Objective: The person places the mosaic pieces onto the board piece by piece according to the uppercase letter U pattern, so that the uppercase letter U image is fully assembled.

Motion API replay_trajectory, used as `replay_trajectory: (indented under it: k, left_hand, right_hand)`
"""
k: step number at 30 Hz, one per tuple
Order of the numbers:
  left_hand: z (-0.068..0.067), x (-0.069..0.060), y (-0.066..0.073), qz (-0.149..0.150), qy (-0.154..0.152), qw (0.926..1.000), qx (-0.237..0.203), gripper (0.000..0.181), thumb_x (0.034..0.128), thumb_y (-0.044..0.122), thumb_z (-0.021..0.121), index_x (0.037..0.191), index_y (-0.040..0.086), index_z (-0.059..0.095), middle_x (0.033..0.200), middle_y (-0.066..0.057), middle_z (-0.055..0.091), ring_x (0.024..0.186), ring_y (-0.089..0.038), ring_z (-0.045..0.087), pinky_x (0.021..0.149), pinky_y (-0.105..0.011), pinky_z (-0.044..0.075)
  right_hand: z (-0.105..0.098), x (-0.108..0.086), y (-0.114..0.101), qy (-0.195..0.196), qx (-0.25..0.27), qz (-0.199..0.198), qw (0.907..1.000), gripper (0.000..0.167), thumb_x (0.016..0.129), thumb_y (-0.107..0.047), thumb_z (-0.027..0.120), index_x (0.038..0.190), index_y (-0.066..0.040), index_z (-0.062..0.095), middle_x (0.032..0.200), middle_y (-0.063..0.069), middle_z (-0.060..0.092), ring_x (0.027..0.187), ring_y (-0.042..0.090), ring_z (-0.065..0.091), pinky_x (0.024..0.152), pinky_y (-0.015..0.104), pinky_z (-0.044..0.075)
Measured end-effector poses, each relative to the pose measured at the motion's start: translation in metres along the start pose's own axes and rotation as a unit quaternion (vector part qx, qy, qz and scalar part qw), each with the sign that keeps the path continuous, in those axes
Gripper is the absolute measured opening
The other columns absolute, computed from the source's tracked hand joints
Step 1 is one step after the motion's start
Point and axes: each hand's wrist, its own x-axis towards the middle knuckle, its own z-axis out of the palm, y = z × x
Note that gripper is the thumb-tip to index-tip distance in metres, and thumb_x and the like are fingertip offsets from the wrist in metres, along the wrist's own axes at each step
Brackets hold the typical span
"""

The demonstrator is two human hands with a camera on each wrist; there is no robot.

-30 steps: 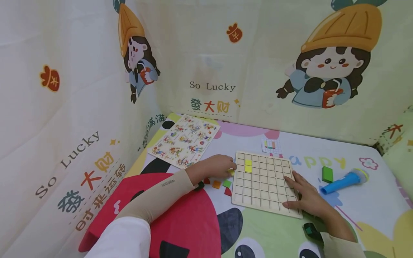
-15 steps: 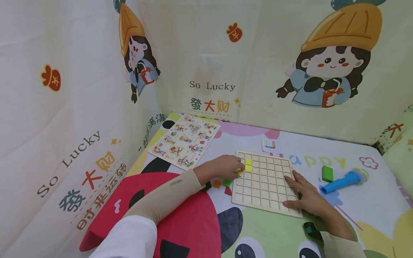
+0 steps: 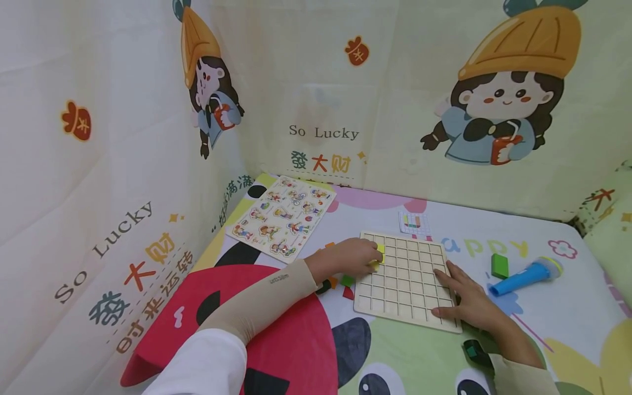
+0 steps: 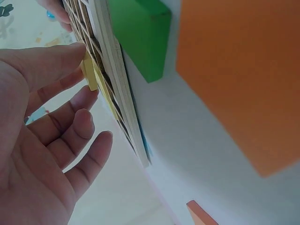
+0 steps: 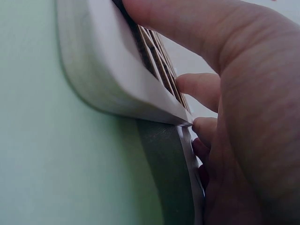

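Observation:
My left hand (image 3: 351, 258) is over the left side of a wooden grid board (image 3: 408, 282). Between thumb and finger it pinches a small yellow tile (image 4: 89, 72), held at the board's surface in the left wrist view. Yellow (image 3: 381, 250) shows on the board just beyond the fingertips; the hand partly covers that spot. My right hand (image 3: 466, 299) rests on the board's right edge with its fingers spread, and in the right wrist view the thumb (image 5: 173, 18) lies over a board corner.
Left of the board lie loose pieces: a green one (image 4: 140, 37), an orange one (image 4: 239, 79) and a red one (image 3: 348, 293). A patterned card (image 3: 413, 223) is behind it. A picture puzzle (image 3: 283, 216) lies back left; a green block (image 3: 500, 266) and blue toy microphone (image 3: 528, 277) right.
My left hand has moved right with the yellow tile, from beside the board's left edge to over its grid. The right hand stays where it was on the board.

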Motion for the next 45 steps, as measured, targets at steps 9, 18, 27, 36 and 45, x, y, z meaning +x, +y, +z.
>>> replay_trajectory:
  k: [9, 18, 27, 36, 45]
  left_hand:
    - [0.000, 0.004, 0.001, -0.001, -0.003, 0.9999, -0.010, 0.027, 0.0956, 0.028, 0.061, 0.121, 0.023, 0.066, 0.098, 0.009, 0.054, 0.085, -0.008, 0.048, 0.075, -0.024, 0.042]
    - [-0.003, 0.007, 0.005, 0.004, -0.007, 1.0000, -0.001, 0.024, 0.0950, 0.028, 0.063, 0.118, 0.024, 0.067, 0.097, 0.009, 0.054, 0.085, -0.007, 0.049, 0.076, -0.024, 0.043]
    - [-0.004, 0.008, 0.009, 0.002, -0.012, 0.9999, 0.004, 0.024, 0.0951, 0.031, 0.063, 0.118, 0.025, 0.067, 0.099, 0.009, 0.055, 0.086, -0.007, 0.049, 0.077, -0.025, 0.043]
    - [-0.004, 0.010, 0.011, 0.012, -0.011, 0.9999, 0.003, 0.025, 0.0973, 0.029, 0.058, 0.120, 0.024, 0.066, 0.100, 0.009, 0.056, 0.087, -0.007, 0.048, 0.077, -0.025, 0.043]
    - [-0.004, 0.008, 0.012, 0.017, -0.009, 0.9998, 0.007, 0.026, 0.0968, 0.029, 0.059, 0.122, 0.023, 0.066, 0.101, 0.008, 0.057, 0.087, -0.007, 0.049, 0.077, -0.024, 0.043]
  right_hand:
    - [0.000, 0.000, -0.002, 0.000, -0.001, -0.001, 1.0000, 0.102, 0.074, -0.052, 0.079, 0.152, -0.008, 0.031, 0.160, 0.018, 0.003, 0.144, 0.044, -0.002, 0.096, 0.076, 0.010]
    - [0.000, 0.000, -0.003, -0.001, -0.001, 0.003, 1.0000, 0.103, 0.074, -0.052, 0.079, 0.153, -0.008, 0.030, 0.161, 0.018, 0.003, 0.144, 0.044, -0.002, 0.096, 0.076, 0.009]
    - [0.000, 0.001, -0.003, -0.001, -0.001, 0.003, 1.0000, 0.103, 0.074, -0.052, 0.079, 0.153, -0.008, 0.030, 0.160, 0.018, 0.003, 0.144, 0.044, -0.002, 0.096, 0.076, 0.009]
    - [0.000, 0.001, -0.002, 0.001, 0.000, 0.002, 1.0000, 0.103, 0.073, -0.053, 0.079, 0.152, -0.008, 0.031, 0.160, 0.019, 0.003, 0.144, 0.044, -0.002, 0.096, 0.076, 0.010]
    - [-0.001, 0.000, -0.004, 0.001, 0.002, 0.002, 1.0000, 0.103, 0.074, -0.052, 0.079, 0.152, -0.007, 0.031, 0.160, 0.019, 0.003, 0.144, 0.044, -0.002, 0.096, 0.076, 0.009]
